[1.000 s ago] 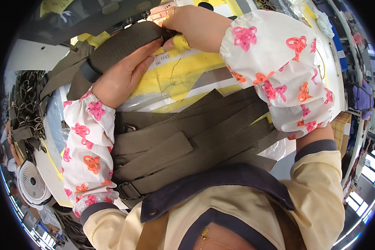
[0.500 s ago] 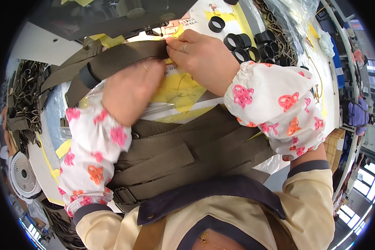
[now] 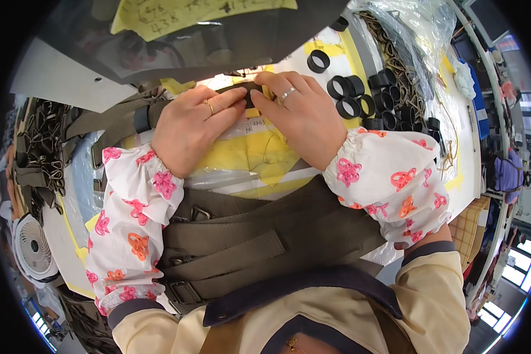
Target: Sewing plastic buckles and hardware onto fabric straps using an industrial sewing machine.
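A dark olive webbing strap (image 3: 156, 113) runs beneath my hands under the needle area of a dark sewing machine (image 3: 212, 56). My left hand (image 3: 190, 127) presses on the strap with its fingers stretched toward the needle. My right hand (image 3: 305, 115) has its thumb and index finger closed on the strap's right part, close to the left fingertips. Left of my left hand, a black ring-shaped band (image 3: 141, 119) goes around the strap. A metal buckle (image 3: 97, 156) hangs at its left end. The fingers partly cover the stretch near the needle.
Several black rings (image 3: 386, 101) lie at the right, beside a row of metal hooks (image 3: 395, 56) and clear plastic. More webbing with hooks (image 3: 38, 147) is heaped at the left. Wide webbing (image 3: 312, 218) covers my lap. A white fan (image 3: 34, 248) stands lower left.
My left hand has moved up and right onto the strap, beside the right fingertips. The strap's raised loop now lies lower, under the machine. The view has shifted slightly.
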The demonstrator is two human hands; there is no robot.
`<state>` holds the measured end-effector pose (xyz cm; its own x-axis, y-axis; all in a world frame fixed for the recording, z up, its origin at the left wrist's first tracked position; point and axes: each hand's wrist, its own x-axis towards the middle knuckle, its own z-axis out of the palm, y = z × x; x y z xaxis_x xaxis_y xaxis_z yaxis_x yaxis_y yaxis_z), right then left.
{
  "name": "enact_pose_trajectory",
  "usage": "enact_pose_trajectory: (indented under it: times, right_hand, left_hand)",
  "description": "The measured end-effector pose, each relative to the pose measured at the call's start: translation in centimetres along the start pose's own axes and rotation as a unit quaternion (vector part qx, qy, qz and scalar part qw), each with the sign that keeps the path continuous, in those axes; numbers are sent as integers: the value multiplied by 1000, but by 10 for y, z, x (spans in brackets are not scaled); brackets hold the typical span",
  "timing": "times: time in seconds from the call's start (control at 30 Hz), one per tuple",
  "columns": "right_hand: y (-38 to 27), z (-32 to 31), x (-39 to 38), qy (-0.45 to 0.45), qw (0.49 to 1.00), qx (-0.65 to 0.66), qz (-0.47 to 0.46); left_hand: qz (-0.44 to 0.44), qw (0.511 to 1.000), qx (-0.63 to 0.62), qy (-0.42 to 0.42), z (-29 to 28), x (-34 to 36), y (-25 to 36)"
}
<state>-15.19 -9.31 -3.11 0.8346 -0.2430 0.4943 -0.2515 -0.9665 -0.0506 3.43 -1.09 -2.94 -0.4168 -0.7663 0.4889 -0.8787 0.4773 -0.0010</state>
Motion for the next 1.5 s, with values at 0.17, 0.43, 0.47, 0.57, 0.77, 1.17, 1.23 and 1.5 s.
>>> enact_pose_trajectory:
  times: [0.17,0.43,0.47,0.57,0.77,1.17,1.23,1.5]
  right_hand:
    - [7,4,-3,33,998,50,24]
    - [3,-2,3,-4,999,-44,0]
    - [1,-2,2,-15,999,-48,2]
    - [6,-4,9,-38,998,-52,-5]
    - [6,-6,8,-74,996,-53,0]
    - [16,-7,9,-85,993,-83,-20]
    - [20,-5,11,-87,992,-89,-18]
    - [23,-7,27,-174,978,-113,25]
  left_hand:
    - [-42,998,-43,-25,1,4,3]
    - [-110,993,-34,-10,1,-2,11]
    - [-127,990,-59,0,5,-5,9]
    - [-149,984,-98,2,5,-5,5]
    - [-135,986,-97,-2,3,-3,1]
    - [-125,988,-90,-3,5,-2,-1]
    - [-158,979,-118,-49,4,-2,-4]
    - [-203,967,-132,-77,11,-4,-20]
